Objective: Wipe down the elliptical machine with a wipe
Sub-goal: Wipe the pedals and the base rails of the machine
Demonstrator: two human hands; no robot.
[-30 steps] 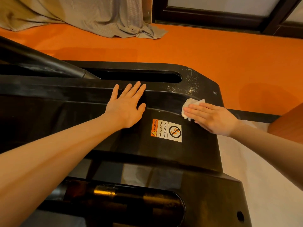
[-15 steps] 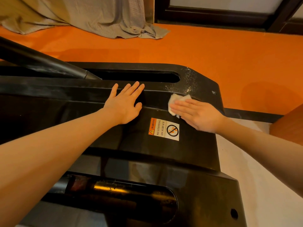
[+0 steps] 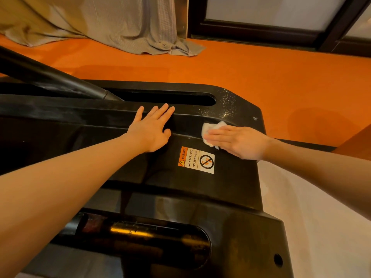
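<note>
The black plastic housing of the elliptical machine (image 3: 230, 189) fills the middle of the view. A warning sticker (image 3: 196, 160) sits on its sloped top. My right hand (image 3: 239, 141) lies flat with straight fingers on a crumpled white wipe (image 3: 208, 129), pressing it onto the housing just right of the sticker's upper edge. My left hand (image 3: 154, 129) rests flat and spread on the housing's raised ridge, left of the wipe. White specks (image 3: 224, 105) dot the housing's far right corner.
A black arm bar (image 3: 52, 79) slants into a long slot (image 3: 164, 98) at the back. A second slot with a metal roller (image 3: 138, 233) lies near me. Orange floor (image 3: 241, 73) surrounds the machine; a grey curtain (image 3: 120, 25) pools at the back, a pale mat (image 3: 321, 227) on the right.
My right hand slid the wipe leftward across the housing and then slightly back right. The left hand has stayed flat on the ridge.
</note>
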